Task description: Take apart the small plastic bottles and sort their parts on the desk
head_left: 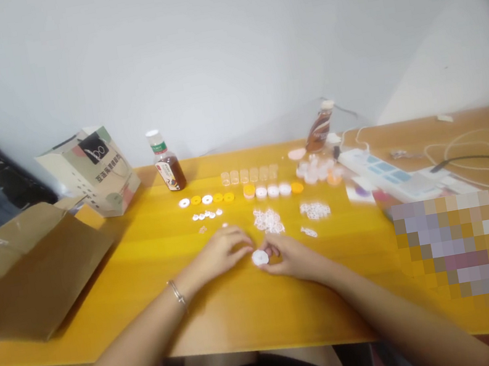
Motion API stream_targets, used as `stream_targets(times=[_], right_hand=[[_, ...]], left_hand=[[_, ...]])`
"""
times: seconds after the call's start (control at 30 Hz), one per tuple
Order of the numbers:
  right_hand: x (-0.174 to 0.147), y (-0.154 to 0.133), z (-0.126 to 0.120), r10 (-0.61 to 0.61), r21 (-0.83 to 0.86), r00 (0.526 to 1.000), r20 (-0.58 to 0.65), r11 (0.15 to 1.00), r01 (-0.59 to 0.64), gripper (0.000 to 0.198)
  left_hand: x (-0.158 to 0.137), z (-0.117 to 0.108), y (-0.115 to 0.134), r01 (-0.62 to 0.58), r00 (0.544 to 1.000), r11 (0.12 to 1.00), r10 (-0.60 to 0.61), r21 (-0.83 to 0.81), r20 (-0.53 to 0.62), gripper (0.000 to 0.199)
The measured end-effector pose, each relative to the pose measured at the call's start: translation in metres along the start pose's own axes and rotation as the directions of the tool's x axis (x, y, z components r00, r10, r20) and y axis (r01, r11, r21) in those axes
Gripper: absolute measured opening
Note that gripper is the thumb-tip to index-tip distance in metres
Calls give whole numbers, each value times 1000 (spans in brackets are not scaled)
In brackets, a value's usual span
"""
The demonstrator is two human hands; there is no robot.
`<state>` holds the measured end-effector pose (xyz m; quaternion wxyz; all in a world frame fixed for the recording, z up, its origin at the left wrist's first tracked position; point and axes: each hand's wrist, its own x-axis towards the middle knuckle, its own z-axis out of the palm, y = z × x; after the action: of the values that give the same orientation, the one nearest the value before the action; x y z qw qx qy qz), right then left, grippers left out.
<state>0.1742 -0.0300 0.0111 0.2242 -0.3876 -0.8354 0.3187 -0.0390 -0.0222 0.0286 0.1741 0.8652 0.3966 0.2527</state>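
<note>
My right hand [287, 255] pinches a small round white disc [260, 258] by its edge, just above the table [230, 323]. To its left, my left hand [228, 251] is open, thumb and fingers apart, with nothing visible in it. A tiny pale piece [225, 225] lies just beyond the left fingers. Farther off are several small white pieces [207, 215] and a row of white and orange discs [207, 200]. Beyond my right hand lies a heap of small white plastic pieces [268, 221]. A second row of white and orange round pieces [273, 191] stands behind that heap.
Clear little cups [249, 175] stand in a row at the back. Two bottles [169, 167] [320, 126] flank them. A cardboard box [44, 273] and a paper bag [99, 173] occupy the left. At right are another white heap [315, 210], a power strip [378, 173] and cables.
</note>
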Motion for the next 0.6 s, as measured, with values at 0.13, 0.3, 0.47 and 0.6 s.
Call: stream_targets(times=[0.13,0.3,0.47,0.6], right_hand=[[1,4,2,-21,2,1000,-12,1000,21,16],[1,6,-2,-12,37,1000,20,999,11,21],[1,6,-6,-12,64,1000,29,998,10,17],[1,7,-5,3,79,1000,23,997,-4,17]], left_hand=[[-3,18,17,-98,989,995,101,-32,107,16],[-4,27,15,-72,993,997,74,-26,95,17],[-3,28,14,-74,994,997,72,25,83,17],[-2,32,16,-75,995,993,69,89,68,19]])
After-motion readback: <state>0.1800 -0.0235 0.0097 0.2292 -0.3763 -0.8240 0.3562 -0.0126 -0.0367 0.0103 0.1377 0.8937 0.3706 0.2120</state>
